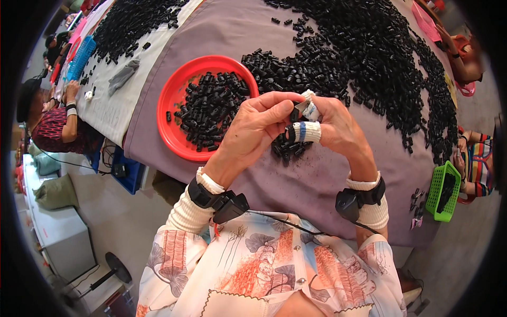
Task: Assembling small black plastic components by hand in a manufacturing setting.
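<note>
"Grip of the left hand [248, 127]?"

"Narrow: thumb and forefinger pinched together on a black piece [294, 114], partly hidden."

"And the right hand [340, 124]?"

"Curled close, just beside, with pale wraps [306, 131] on the fingers. At the tips, a thin grey sliver [302, 105]; cannot tell whether held or merely touched."

"Hard to make out, besides?"

"Single bits in the big heap [359, 58], blending together and cut off at the upper edge. A co-worker [53, 121] at left and a second co-worker [478, 164] at right, both warped near the dark rim."

"Surface?"

"Mauve cloth [274, 185], with a red basin [163, 122] of loose pieces [211, 105], partly covered by the left hand, and a green basket [441, 213] at far right. Farther left, a pale cloth [119, 105] with a second heap [132, 21]."

"Room?"

"Grey floor [119, 211], a sack [57, 191] and a pale box [66, 243] at lower left."
</note>
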